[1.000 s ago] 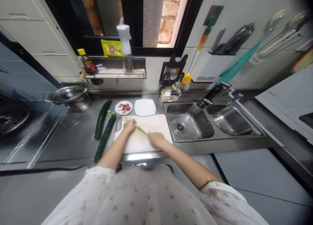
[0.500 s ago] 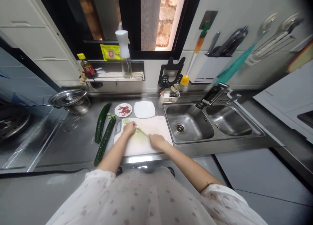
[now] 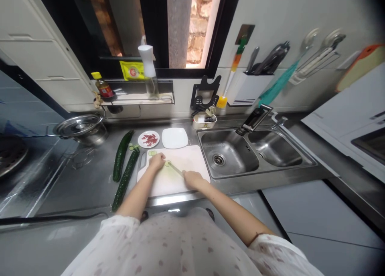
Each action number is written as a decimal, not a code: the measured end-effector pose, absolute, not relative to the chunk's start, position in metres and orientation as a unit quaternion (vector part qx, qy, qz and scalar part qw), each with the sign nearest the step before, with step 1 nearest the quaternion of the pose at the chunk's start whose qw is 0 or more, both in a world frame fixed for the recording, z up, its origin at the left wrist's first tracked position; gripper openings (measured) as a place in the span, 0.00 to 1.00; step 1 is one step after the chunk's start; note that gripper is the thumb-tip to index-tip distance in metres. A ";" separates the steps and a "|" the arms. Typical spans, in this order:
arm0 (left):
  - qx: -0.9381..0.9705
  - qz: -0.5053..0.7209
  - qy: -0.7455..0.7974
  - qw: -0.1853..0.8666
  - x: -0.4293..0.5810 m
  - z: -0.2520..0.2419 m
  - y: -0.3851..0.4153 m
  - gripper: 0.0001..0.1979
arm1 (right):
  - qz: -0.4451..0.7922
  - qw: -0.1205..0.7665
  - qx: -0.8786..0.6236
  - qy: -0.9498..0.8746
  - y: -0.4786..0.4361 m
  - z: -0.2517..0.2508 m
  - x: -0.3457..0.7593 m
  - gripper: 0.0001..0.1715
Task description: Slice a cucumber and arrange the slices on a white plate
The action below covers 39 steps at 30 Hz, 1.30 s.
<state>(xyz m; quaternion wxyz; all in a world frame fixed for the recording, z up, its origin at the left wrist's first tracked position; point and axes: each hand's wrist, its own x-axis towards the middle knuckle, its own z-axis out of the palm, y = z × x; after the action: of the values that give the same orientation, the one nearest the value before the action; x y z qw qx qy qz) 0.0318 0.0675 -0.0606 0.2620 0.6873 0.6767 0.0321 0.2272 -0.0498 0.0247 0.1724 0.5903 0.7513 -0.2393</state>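
On a white cutting board [image 3: 180,186], my right hand [image 3: 193,180] is closed round the handle of a knife [image 3: 177,170]. The blade points up and left, its tip at a thin cucumber slice [image 3: 167,163]. Just left of this slice is my left hand [image 3: 157,161], with curled fingers; anything inside them is hidden. More cucumber slices [image 3: 152,152] lie at the board's upper left corner. Two dark green cucumbers, one whole [image 3: 122,156] and one with a cut end [image 3: 126,180], rest on the counter left of the board.
Behind the board stand a plate of chopped red bits [image 3: 149,139] and a white square plate [image 3: 175,138]. A double sink [image 3: 230,152] with a black faucet [image 3: 254,119] is on the right. A lidded steel pot [image 3: 82,129] sits far left, below a shelf with bottles.
The camera view has shifted slightly. Both hands stay at nearly the same place on the board, and the knife tip remains at the slice, which shows paler now.
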 end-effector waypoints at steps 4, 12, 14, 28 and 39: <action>0.686 0.033 0.680 0.258 0.032 -0.062 0.067 0.11 | -0.250 0.162 0.600 0.743 -0.054 0.022 0.233 0.19; 0.686 0.036 0.685 0.242 0.034 -0.062 0.063 0.11 | -0.219 0.087 0.678 0.696 -0.058 0.010 0.256 0.18; 0.685 0.038 0.686 0.240 0.035 -0.060 0.061 0.11 | -0.211 0.080 0.700 0.677 -0.058 0.006 0.260 0.18; 0.729 0.027 0.665 0.159 0.050 -0.049 0.027 0.12 | -0.188 0.057 0.721 0.664 -0.052 -0.010 0.263 0.18; 0.699 0.089 0.683 0.191 0.052 -0.044 0.030 0.07 | -0.262 0.017 0.733 0.627 -0.057 -0.001 0.268 0.24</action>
<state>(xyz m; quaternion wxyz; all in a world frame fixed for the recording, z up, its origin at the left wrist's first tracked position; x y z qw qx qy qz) 0.0519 0.0302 -0.0444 0.1907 0.6994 0.6830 0.0892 0.2683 -0.0571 -0.0014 0.0170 0.7334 0.6271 -0.2620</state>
